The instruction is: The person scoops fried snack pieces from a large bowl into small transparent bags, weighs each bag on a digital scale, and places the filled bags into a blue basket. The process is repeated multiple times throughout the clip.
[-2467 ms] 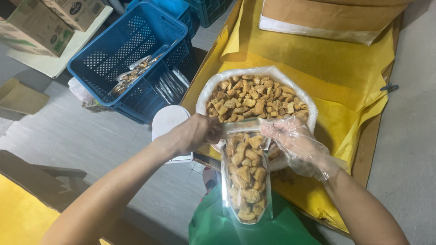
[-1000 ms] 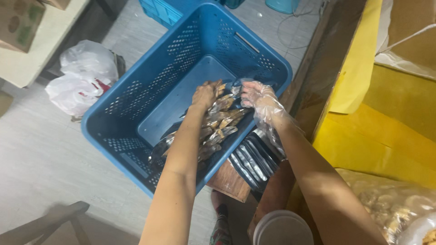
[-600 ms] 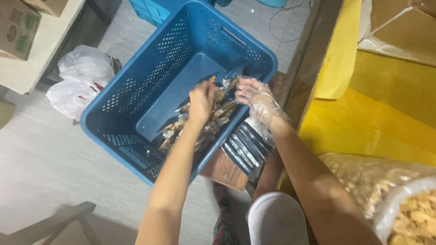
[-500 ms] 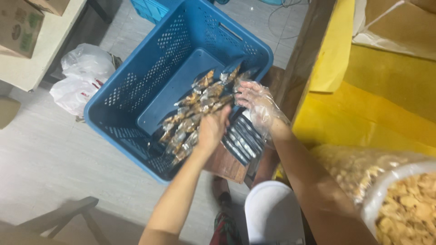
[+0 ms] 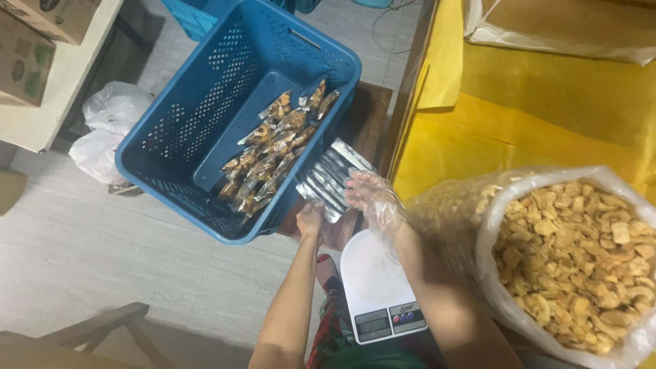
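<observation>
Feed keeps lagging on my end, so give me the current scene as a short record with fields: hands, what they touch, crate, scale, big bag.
left hand: bare, at the near end of the stack of empty silver pouches
right hand: in a clear plastic glove, fingers on the same stack
blue crate: on the floor, holds a row of filled pouches
scale: white, pan bare
big bag: clear plastic, open, full of tan fried pieces, on yellow sheet

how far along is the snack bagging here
Done: a row of filled pouches already lies in the blue crate. In hand: both the left hand and the gloved right hand are at the stack of empty silver pouches. Left: the big clear bag of snack pieces looks nearly full, and the white scale is bare.
</observation>
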